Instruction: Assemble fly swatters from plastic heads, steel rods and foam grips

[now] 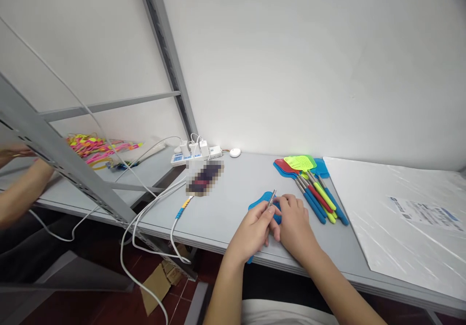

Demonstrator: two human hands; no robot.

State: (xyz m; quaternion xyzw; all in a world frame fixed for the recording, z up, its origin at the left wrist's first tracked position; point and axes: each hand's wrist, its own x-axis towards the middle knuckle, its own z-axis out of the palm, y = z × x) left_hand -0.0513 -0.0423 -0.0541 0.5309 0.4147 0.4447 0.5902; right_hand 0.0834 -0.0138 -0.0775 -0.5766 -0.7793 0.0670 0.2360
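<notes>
My left hand (254,230) is closed around a thin metal rod (272,199), whose ribbed tip points up and away from me. A blue end, probably of its handle (250,259), shows below that hand at the table edge. Just beyond my fingers is a blue perforated fly swatter head (261,198), partly covered by both hands. My right hand (294,220) is beside the left, fingers curled and touching the blue piece; what they grip is hidden. To the right lies a pile of fly swatters (316,189) in red, yellow-green and blue, with metal shafts and coloured grips.
A plastic-wrapped white board (386,208) covers the table's right. On the left are a blurred-out phone (206,178), a power strip (192,157) with chargers, and white cables (145,208). Beyond a metal shelf post (69,155), another person's arm (25,189) is near colourful strips (94,150).
</notes>
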